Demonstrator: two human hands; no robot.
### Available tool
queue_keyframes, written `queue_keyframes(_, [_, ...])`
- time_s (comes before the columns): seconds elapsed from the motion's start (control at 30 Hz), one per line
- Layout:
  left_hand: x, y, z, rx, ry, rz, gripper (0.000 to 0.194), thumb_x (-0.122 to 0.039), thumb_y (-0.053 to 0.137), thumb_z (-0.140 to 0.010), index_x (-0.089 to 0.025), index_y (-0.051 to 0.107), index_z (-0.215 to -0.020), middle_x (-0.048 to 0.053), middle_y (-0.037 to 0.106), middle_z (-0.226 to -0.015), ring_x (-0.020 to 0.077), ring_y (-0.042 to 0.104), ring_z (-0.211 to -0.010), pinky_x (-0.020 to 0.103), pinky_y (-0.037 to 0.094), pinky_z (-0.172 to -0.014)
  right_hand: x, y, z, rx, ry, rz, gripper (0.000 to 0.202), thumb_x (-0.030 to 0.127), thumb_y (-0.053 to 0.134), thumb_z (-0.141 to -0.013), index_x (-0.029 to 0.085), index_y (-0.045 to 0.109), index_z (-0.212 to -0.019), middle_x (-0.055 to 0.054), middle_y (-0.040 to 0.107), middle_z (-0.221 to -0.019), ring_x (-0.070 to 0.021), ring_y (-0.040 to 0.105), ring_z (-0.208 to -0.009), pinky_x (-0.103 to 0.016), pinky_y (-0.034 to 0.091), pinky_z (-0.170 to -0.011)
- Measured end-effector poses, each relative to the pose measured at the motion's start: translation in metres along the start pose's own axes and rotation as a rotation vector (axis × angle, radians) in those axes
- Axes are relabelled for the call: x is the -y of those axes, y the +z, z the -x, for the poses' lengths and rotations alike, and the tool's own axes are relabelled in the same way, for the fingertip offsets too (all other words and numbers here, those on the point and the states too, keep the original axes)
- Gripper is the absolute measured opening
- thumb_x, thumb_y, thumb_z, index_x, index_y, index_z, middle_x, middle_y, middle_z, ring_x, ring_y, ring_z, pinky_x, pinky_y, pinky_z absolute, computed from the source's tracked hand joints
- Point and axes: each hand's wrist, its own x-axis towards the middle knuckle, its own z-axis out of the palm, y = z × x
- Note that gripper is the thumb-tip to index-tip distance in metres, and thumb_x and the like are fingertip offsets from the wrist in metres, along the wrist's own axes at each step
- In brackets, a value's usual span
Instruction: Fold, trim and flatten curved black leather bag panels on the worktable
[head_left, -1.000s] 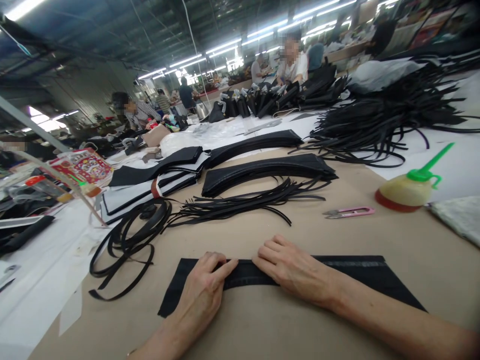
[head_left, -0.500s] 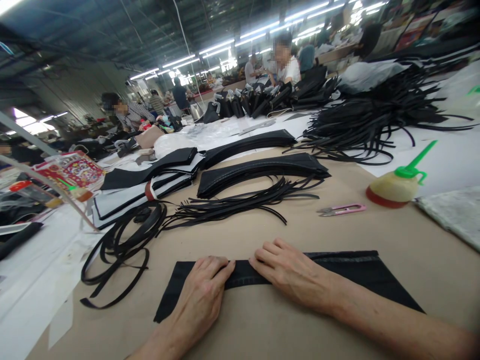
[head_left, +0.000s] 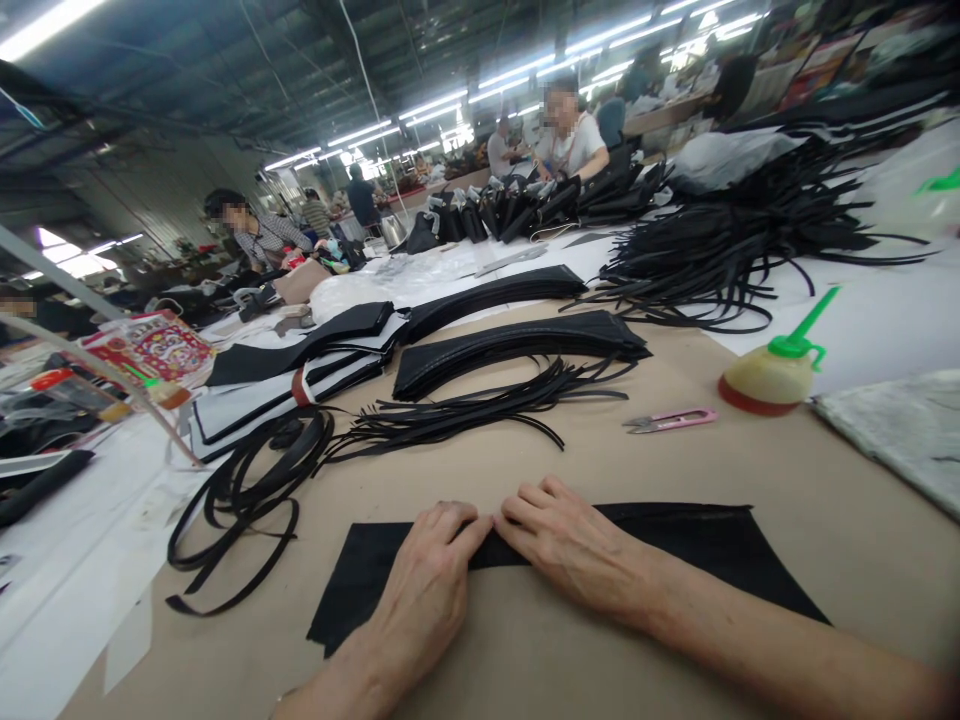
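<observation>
We're mid-press on the black panel (head_left: 697, 545), which lies flat on the brown paper tabletop (head_left: 675, 470) right in front of us. Both hands are palm-down on its middle. Left hand (head_left: 427, 590) & right hand (head_left: 574, 545) have fingers straight, held close together, flattened on the fabric; nothing pinched or gripped. Fingertips of the two hands meet, approx touching, at the panel's upper fold.

Step in hand, as we judge it: flattening/creasing the folded top edge. Next move prob calls for sliding the hands outward along that edge w/ even pressure, keeping the panel from skewing on the paper.

Vs 0.5 s ago: our left hand has shifted right, so the gap btw the hands has closed. Panel looks unmoved.

Around us: black strips (head_left: 465, 410) just beyond the panel, pink snips (head_left: 667, 420) to the right, glue bottle (head_left: 772, 375) w/ green nozzle further right, stacked black pieces (head_left: 510, 345) behind. Co-workers sit far back.
</observation>
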Motion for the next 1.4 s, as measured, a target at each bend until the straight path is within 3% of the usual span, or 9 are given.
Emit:
queue_keyframes(0.13, [-0.011,0.018,-0.004,-0.125,-0.045,0.078,0.043,-0.002,0.034,-0.086,-0.014,0.053,-0.124,0.009,0.064,-0.101,0.0202,0.058,-0.092,0.038,0.053,-0.083,-0.002,-0.002,0.001,-0.012,0.017,-0.030,0.016,0.011,0.047,-0.092,0.015,0.056,-0.105,-0.003,0.057,-0.094,-0.0190,0.048,-0.085,-0.035,0.035,-0.074])
queue_keyframes(0.27, [-0.009,0.026,-0.002,-0.224,-0.062,0.073,0.041,-0.003,0.035,-0.087,-0.015,0.052,-0.122,0.008,0.066,-0.097,0.0193,0.060,-0.088,0.037,0.054,-0.082,-0.014,-0.006,0.009,-0.002,0.055,-0.097,0.020,0.009,0.043,-0.092,0.016,0.055,-0.106,-0.002,0.058,-0.090,-0.0183,0.048,-0.083,-0.034,0.034,-0.075])
queue_keyframes(0.37, [-0.007,0.025,-0.001,-0.181,-0.040,0.077,0.043,-0.002,0.034,-0.086,-0.017,0.053,-0.122,0.008,0.065,-0.096,0.0201,0.060,-0.087,0.037,0.053,-0.080,-0.026,-0.008,0.021,0.015,0.081,-0.126,0.015,0.010,0.044,-0.092,0.018,0.056,-0.089,-0.002,0.057,-0.087,-0.0172,0.048,-0.082,-0.032,0.033,-0.075])
queue_keyframes(0.5, [-0.008,0.022,-0.002,-0.118,-0.049,0.080,0.046,-0.001,0.034,-0.085,-0.018,0.053,-0.124,0.009,0.063,-0.100,0.0211,0.057,-0.090,0.038,0.052,-0.081,-0.037,-0.010,0.036,0.014,0.123,-0.127,0.019,0.012,0.042,-0.094,0.018,0.055,-0.082,-0.002,0.057,-0.085,-0.0162,0.047,-0.080,-0.031,0.032,-0.074])
queue_keyframes(0.7, [-0.010,0.020,-0.004,-0.057,-0.042,0.048,0.049,-0.001,0.034,-0.085,-0.020,0.055,-0.125,0.007,0.061,-0.095,0.0217,0.054,-0.088,0.038,0.049,-0.079,-0.038,-0.017,0.046,0.049,0.218,-0.187,0.018,0.015,0.041,-0.095,0.019,0.055,-0.084,-0.002,0.056,-0.086,-0.0157,0.050,-0.081,-0.031,0.033,-0.077])
queue_keyframes(0.87, [-0.012,0.020,-0.007,-0.019,-0.066,0.046,0.052,-0.001,0.035,-0.083,-0.020,0.054,-0.127,0.007,0.059,-0.094,0.0224,0.052,-0.089,0.038,0.048,-0.079,-0.038,-0.020,0.044,0.014,0.255,-0.221,0.005,0.023,0.054,-0.092,0.021,0.057,-0.095,-0.001,0.057,-0.093,-0.0177,0.052,-0.089,-0.034,0.033,-0.081])
queue_keyframes(1.07, [-0.013,0.018,-0.010,0.029,-0.103,0.042,0.054,-0.001,0.036,-0.083,-0.024,0.056,-0.128,0.007,0.056,-0.092,0.0223,0.050,-0.087,0.039,0.047,-0.079,-0.040,-0.023,0.040,0.070,0.267,-0.222,0.011,0.020,0.048,-0.094,0.020,0.056,-0.086,-0.001,0.057,-0.088,-0.0166,0.052,-0.082,-0.034,0.033,-0.078])
queue_keyframes(1.23, [-0.016,0.014,-0.014,0.021,-0.098,0.055,0.054,-0.001,0.037,-0.083,-0.026,0.059,-0.125,0.006,0.055,-0.087,0.0214,0.051,-0.085,0.037,0.047,-0.076,-0.039,-0.023,0.044,0.073,0.281,-0.250,0.019,0.019,0.041,-0.096,0.020,0.056,-0.084,0.000,0.056,-0.085,-0.0156,0.051,-0.081,-0.033,0.032,-0.078])
queue_keyframes(1.4, [-0.014,0.015,-0.014,-0.004,-0.115,0.064,0.050,-0.003,0.036,-0.085,-0.024,0.058,-0.125,0.006,0.058,-0.090,0.0216,0.053,-0.086,0.037,0.047,-0.076,-0.038,-0.026,0.046,0.050,0.275,-0.255,0.013,0.018,0.046,-0.094,0.020,0.057,-0.087,-0.001,0.057,-0.088,-0.0165,0.052,-0.084,-0.034,0.032,-0.079])
